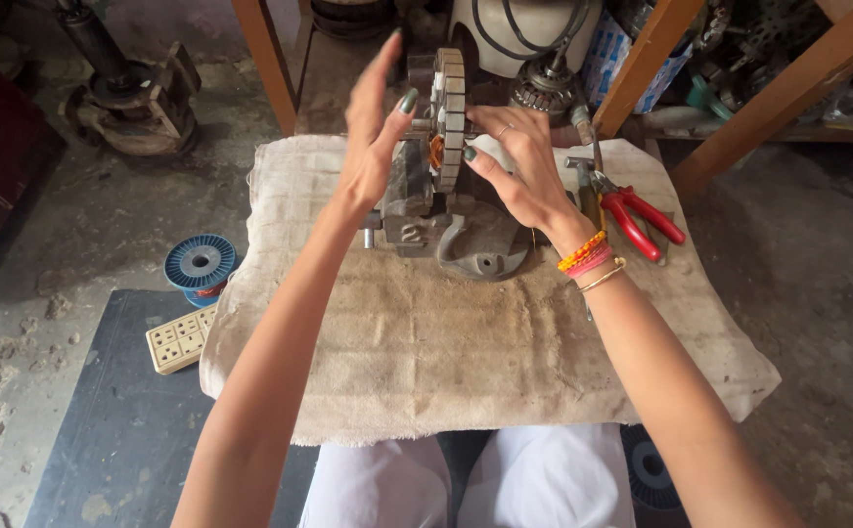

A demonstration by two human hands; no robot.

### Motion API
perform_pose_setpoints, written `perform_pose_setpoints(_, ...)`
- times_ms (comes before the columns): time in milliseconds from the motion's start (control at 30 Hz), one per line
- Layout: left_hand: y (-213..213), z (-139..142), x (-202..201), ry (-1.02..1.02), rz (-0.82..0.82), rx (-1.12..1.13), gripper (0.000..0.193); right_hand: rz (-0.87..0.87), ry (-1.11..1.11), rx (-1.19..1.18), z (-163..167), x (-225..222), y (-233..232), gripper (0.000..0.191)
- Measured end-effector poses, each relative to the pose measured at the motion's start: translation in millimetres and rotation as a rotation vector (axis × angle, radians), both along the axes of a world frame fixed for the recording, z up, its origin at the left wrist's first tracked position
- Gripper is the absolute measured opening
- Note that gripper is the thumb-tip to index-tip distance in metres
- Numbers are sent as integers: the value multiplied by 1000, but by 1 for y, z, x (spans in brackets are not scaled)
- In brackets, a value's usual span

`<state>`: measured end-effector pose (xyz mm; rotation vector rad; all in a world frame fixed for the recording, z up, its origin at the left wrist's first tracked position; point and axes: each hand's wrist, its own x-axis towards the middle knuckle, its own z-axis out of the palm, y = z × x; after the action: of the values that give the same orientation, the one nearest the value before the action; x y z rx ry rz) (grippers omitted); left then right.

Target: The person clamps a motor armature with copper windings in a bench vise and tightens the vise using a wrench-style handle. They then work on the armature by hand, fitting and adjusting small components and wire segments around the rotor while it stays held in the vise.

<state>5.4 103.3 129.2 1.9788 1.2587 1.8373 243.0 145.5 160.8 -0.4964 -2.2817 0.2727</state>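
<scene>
Stator ring (449,117), laminated metal with copper winding showing at its hub, stands on edge, clamped in a grey bench vise (446,220) on a burlap-covered counter (426,342). Ring lies between both hands, its flat faces turned left and right. Right hand (524,171): fingers spread, tips touching the ring's right face. Left hand (376,137): open, fingers extended just beside the left face, holding nothing. Red-handled pliers (642,220) lie to the right; blue wire spool (200,264) on the floor, left.

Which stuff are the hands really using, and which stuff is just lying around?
Using:
left hand
right hand
toothed metal ring
grey vise

Lying around:
red-handled pliers
blue wire spool
cream socket strip
hammer
</scene>
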Motion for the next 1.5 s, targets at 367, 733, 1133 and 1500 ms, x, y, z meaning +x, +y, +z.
perform_pose_setpoints(367, 25, -28, 14, -294, -418, -281, 116, -19, 11, -19, 6, -1, -5, 57)
perform_pose_setpoints(733, 25, -29, 16, -303, -457, -256, 113, -23, -19, -146, 7, 1, 0, 57)
perform_pose_setpoints(1133, 20, -26, 10, -280, -439, -322, 123, 166, -73, -90, 29, 9, 6, 47)
perform_pose_setpoints(1500, 21, -27, 12, -247, -387, -325, 122, 137, -30, -183, 29, 7, 7, 51)
